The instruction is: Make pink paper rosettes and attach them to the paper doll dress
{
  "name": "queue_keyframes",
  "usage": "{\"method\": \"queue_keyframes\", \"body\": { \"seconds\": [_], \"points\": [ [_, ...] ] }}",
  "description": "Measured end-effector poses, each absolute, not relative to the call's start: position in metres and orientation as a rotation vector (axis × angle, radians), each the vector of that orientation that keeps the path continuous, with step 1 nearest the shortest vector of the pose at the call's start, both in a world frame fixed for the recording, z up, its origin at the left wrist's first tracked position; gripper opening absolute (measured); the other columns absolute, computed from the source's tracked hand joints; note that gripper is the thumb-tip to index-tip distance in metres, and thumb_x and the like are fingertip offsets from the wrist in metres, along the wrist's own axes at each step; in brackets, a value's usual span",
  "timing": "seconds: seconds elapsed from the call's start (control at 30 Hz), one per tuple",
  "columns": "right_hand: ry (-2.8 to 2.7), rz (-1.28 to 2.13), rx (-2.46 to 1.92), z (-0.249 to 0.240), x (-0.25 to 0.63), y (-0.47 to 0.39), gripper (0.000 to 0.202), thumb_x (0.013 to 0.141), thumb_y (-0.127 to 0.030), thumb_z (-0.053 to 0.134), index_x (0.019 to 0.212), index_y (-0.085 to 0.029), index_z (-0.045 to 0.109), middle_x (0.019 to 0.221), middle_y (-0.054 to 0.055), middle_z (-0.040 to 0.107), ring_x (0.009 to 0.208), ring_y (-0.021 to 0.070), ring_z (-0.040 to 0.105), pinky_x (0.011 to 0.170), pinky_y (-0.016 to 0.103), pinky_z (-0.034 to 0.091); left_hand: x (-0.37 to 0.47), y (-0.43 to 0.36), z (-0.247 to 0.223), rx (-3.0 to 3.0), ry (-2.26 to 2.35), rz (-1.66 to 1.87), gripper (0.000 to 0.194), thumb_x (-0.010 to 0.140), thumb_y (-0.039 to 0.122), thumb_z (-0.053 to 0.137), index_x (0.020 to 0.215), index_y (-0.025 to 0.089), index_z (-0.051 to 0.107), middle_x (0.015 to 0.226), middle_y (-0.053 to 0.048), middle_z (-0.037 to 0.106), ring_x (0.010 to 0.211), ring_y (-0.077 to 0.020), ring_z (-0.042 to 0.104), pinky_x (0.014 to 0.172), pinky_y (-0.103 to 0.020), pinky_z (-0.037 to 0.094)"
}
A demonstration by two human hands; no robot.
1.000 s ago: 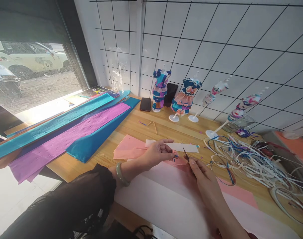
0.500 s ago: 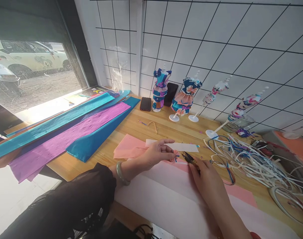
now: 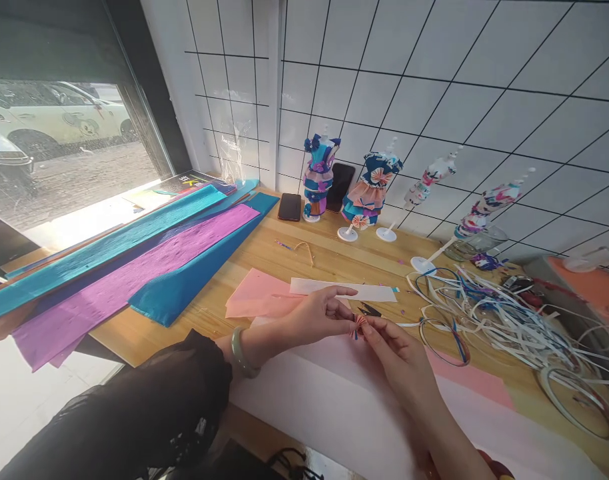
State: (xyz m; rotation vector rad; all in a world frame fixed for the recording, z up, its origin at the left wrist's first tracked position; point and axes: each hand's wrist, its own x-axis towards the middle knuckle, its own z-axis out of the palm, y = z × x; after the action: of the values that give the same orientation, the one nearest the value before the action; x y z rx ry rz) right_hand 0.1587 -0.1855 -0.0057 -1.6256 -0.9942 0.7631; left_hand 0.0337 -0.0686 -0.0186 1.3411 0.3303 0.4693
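A small pleated paper fan (image 3: 357,327), peach with dark blue stripes, is pinched between both hands above white and pink sheets (image 3: 334,393). My left hand (image 3: 319,317) grips its left side between thumb and fingertips, the index finger stretched out above. From the right, my right hand (image 3: 397,347) closes thumb and forefinger on the fan's other edge. Just beyond the right fingers show the black blades of small snips (image 3: 370,309); their handles are hidden, so I cannot tell whether the hand touches them. Behind the hands lies a white paper strip (image 3: 344,289).
Pink paper (image 3: 254,293) lies left of the hands. Further left are long purple (image 3: 134,287) and blue sheets (image 3: 184,287). Small dress forms (image 3: 318,177) and a phone (image 3: 289,207) stand or lie at the back. Tangled white and blue strips (image 3: 509,327) fill the right.
My right hand has moved from gripping the snips in front of it to pinching the paper fan alongside my left hand. The fan has turned slightly. The view has shifted a little.
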Motion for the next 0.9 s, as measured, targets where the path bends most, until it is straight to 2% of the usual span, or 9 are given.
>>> {"method": "queue_keyframes", "body": {
  "seconds": [0.07, 0.23, 0.47, 0.63, 0.9],
  "points": [
    [-0.986, 0.753, -1.625, -0.0064, 0.1602, -0.185, 0.029, 0.072, -0.048, 0.063, 0.08, -0.02, 0.068, 0.083, 0.006, 0.07, 0.082, 0.0212, 0.062, 0.076, 0.032, 0.048, 0.0331, -0.0691, -0.0184, 1.361, 0.346, 0.448, 0.067, 0.067, 0.031, 0.071, 0.125, 0.015, 0.042, 0.08, -0.006, 0.065, 0.071, -0.014, 0.061, 0.072, -0.031, 0.045],
    [-0.955, 0.759, -1.635, -0.0043, 0.162, -0.1847, 0.027, 0.071, -0.046, 0.063, 0.079, -0.021, 0.069, 0.082, 0.005, 0.07, 0.079, 0.0202, 0.062, 0.074, 0.031, 0.048, 0.0313, -0.0672, -0.0187, 1.33, 0.36, 0.422, 0.069, 0.072, 0.035, 0.067, 0.13, 0.014, 0.037, 0.077, -0.006, 0.066, 0.07, -0.014, 0.062, 0.072, -0.032, 0.047],
    [-0.868, 0.761, -1.611, -0.0051, 0.1627, -0.1837, 0.03, 0.068, -0.048, 0.066, 0.079, -0.02, 0.069, 0.08, 0.005, 0.071, 0.076, 0.0202, 0.063, 0.072, 0.032, 0.049, 0.0321, -0.0659, -0.0177, 1.206, 0.402, 0.454, 0.068, 0.072, 0.035, 0.068, 0.13, 0.015, 0.037, 0.097, -0.013, 0.067, 0.073, -0.0154, 0.064, 0.074, -0.034, 0.049],
    [-0.834, 0.785, -1.585, -0.0083, 0.164, -0.1833, 0.031, 0.068, -0.047, 0.067, 0.082, -0.02, 0.069, 0.084, 0.006, 0.071, 0.079, 0.0198, 0.063, 0.075, 0.032, 0.049, 0.0326, -0.0664, -0.0155, 1.264, 0.361, 0.425, 0.067, 0.068, 0.031, 0.072, 0.125, 0.014, 0.041, 0.083, -0.008, 0.065, 0.07, -0.014, 0.061, 0.069, -0.031, 0.047],
    [-0.875, 0.84, -1.57, -0.004, 0.1609, -0.1823, 0.032, 0.068, -0.048, 0.067, 0.083, -0.021, 0.069, 0.086, 0.006, 0.07, 0.08, 0.0207, 0.062, 0.074, 0.032, 0.049, 0.0335, -0.0684, -0.0132, 1.222, 0.346, 0.452, 0.068, 0.063, 0.024, 0.075, 0.122, 0.013, 0.044, 0.075, -0.003, 0.063, 0.066, -0.0124, 0.061, 0.068, -0.029, 0.047]
  ]
}}
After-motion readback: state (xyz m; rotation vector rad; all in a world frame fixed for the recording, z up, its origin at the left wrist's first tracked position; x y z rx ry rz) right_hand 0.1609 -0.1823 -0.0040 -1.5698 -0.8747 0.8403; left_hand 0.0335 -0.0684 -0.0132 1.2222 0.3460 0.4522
